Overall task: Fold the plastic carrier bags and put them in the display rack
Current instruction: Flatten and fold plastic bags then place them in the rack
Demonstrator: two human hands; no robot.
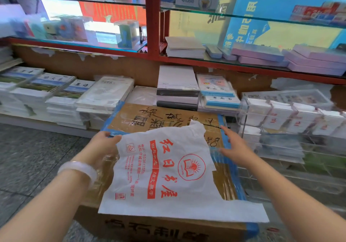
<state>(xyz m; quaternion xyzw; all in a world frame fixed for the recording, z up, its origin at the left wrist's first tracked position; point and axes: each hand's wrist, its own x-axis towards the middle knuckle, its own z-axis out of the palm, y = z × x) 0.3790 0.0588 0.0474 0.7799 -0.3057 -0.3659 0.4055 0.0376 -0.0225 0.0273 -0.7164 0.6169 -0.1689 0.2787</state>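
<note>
a white plastic carrier bag with red printing point(168, 170) lay spread flat on the top of a brown cardboard box sealed with blue tape point(131, 116), its near edge hanging just over the box's front edge and its far corner lifted in a crumpled peak. the left hand point(104, 144) pinched the bag's far left corner between thumb and fingers, right at the box's left edge; a pale translucent bangle point(78, 170) sat on that wrist. the right hand point(234, 146) hovered with fingers straight and spread, holding nothing, just beside the bag's right edge and above the blue tape along the box's right side. the far strip of the box top lay bare beyond the bag, and grey speckled floor point(33, 153) lay open to the left. close on the right stood a clear acrylic display rack point(249, 114) holding folded white bags tied in bundles point(280, 116), its wall near the right hand. behind the box, stacks of shrink-wrapped white exercise books point(104, 93) and dark-edged paper reams point(177, 89) pressed against its far edge. above them a red-framed glass shelf point(153, 26) carried lilac flat boxes point(316, 61) and blurred small packaged goods.
</note>
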